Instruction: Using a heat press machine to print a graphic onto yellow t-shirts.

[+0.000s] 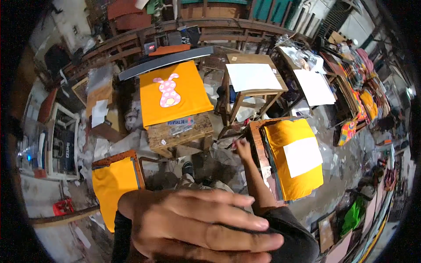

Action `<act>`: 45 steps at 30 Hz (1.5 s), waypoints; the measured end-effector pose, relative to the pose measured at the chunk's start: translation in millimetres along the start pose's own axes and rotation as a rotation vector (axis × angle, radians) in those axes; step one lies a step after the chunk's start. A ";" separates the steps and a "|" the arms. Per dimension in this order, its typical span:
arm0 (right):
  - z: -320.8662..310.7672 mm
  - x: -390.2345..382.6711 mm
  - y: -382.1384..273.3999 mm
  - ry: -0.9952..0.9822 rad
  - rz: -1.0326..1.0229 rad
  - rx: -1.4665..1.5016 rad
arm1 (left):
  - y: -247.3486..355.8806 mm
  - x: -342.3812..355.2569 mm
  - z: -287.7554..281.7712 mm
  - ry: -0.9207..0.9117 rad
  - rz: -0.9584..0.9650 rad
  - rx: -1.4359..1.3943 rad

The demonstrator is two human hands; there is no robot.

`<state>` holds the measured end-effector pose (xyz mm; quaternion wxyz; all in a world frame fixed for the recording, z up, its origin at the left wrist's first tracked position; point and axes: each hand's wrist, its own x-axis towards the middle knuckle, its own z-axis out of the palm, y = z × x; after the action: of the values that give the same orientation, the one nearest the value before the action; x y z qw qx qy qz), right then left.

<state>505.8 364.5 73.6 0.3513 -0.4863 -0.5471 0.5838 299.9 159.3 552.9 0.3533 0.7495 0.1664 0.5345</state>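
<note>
My left hand (201, 223) is raised close to the camera, palm down, fingers stretched out and holding nothing, hiding much of the lower view. My right hand (240, 147) reaches forward beside the left edge of a wooden stand (255, 138). Its fingers are curled; what they hold, if anything, is too small to make out. On that stand lies a stack of yellow fabric (280, 136) topped with a white sheet (302, 157). Ahead, a yellow cloth with a pink rabbit print (169, 92) lies over a heat-press platen on a worn wooden stool (177, 140).
Another yellow fabric piece (112, 184) lies on a stand at left. White sheets rest on a wooden table (234, 58) and a bench (313, 85) behind. A long grey bar (162, 62) is above the printed cloth. Colourful fabric piles (368, 103) line the right side.
</note>
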 end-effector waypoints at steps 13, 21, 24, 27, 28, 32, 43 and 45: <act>16.5 184.9 -193.0 0.322 -0.440 -1.442 | 7.8 -33.6 -62.2 -0.401 0.120 0.289; 66.4 211.6 -173.3 0.386 -0.711 -1.296 | -83.6 -267.6 -67.1 0.926 -1.025 0.207; 160.6 206.8 -173.4 0.232 -0.842 -1.111 | -127.9 -332.8 -35.1 1.125 -1.283 -0.010; 259.4 231.3 -142.0 0.002 -0.856 -1.206 | -177.0 -384.5 -18.9 0.989 -1.474 -0.262; 277.6 240.5 -132.0 -0.067 -0.873 -1.156 | -218.0 -453.5 0.7 0.955 -1.473 -0.255; 311.3 223.2 -128.5 -0.545 -0.992 -1.401 | -187.2 -327.4 -64.0 0.829 -1.426 -0.144; 250.0 193.7 -132.5 -0.477 -0.913 -1.368 | -302.5 -366.2 -150.5 0.598 -0.983 0.615; 248.2 191.8 -138.4 -0.455 -0.933 -1.395 | -313.2 -328.9 -176.9 0.665 -1.077 0.567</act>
<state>198.8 492.9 156.3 0.0585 -0.1880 -0.9804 -0.0053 54.8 232.8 138.1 0.2901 0.4222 0.7482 0.4217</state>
